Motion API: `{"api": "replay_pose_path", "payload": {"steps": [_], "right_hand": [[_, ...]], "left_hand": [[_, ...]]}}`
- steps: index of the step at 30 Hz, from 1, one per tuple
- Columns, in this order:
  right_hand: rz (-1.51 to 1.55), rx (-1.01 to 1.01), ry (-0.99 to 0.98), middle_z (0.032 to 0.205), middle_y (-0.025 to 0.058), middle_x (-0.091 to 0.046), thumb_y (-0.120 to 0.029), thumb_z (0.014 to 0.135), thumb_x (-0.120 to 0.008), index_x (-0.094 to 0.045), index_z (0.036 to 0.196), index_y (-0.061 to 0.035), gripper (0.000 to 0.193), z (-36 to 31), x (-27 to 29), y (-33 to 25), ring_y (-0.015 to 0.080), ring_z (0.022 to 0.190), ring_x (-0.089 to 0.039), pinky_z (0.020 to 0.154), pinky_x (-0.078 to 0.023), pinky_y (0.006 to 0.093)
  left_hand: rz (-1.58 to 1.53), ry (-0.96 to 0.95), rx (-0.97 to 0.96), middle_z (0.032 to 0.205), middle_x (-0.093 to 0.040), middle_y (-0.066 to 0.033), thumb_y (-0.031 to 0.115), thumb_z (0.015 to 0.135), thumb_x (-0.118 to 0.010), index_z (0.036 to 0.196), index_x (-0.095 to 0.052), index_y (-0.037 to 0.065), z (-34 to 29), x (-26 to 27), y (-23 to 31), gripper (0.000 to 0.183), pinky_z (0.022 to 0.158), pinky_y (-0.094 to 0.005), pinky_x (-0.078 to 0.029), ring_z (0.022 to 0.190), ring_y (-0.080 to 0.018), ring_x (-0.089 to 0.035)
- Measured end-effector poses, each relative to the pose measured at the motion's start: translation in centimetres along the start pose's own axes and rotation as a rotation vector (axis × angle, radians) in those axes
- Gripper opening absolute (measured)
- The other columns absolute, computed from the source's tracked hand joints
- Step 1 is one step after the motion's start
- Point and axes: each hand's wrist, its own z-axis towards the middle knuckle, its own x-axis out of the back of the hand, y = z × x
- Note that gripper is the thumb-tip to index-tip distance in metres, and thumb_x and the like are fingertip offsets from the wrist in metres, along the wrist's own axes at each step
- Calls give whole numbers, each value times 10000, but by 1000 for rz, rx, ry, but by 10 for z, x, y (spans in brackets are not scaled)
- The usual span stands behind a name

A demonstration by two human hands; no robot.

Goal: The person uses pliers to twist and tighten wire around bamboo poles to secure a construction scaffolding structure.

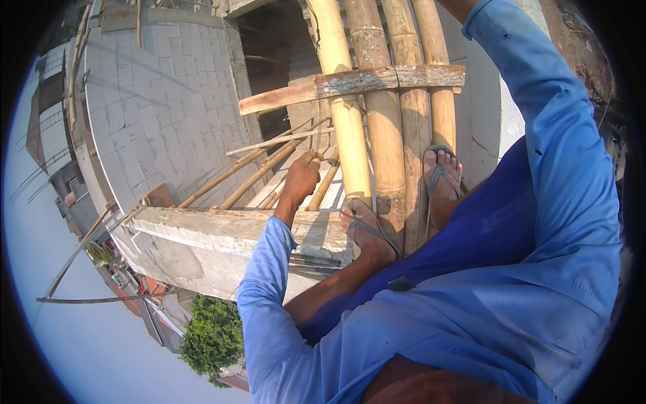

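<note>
My left hand [301, 178] is closed in a fist above the concrete ledge, left of the bamboo poles. A thin dark strand rises just above its knuckles, but whatever the fingers grip is too small to make out. Beside that hand runs a pale yellow bamboo pole [350, 138], with several more bamboo poles [385, 145] lying parallel to its right. A rough wooden board [363, 81] crosses over them. My right arm [545, 101] reaches up past the top edge, so the right hand is out of the picture. My sandaled feet [369, 225] stand on the poles.
A concrete ledge [195, 229] runs along the left, with a steep drop beyond it to rooftops and a green tree [212, 333]. Slanting bamboo struts [262, 176] stand behind the ledge. Past them rises a grey block wall [151, 101] with a dark opening [272, 50].
</note>
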Motion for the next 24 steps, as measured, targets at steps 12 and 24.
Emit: {"api": "replay_pose_path", "payload": {"steps": [12,24], "right_hand": [[212,91,-236,863,78,-578,-248,940,-437,-547,989,-33,246,-39,-38,9,170,813,-550,792,-443,325],[529,201,-405,757,22,-544,-231,947,-463,-528,856,-43,219,-45,-62,17,118,725,-519,693,-456,288]], "left_hand": [[-37,-319,157,861,-614,-124,181,853,-539,1214,-531,40,-23,-16,30,387,550,-277,-471,655,-149,-597],[597,-45,-117,934,-642,-215,158,801,-501,964,-679,64,-49,67,20,258,826,-428,-467,901,-380,-606]]}}
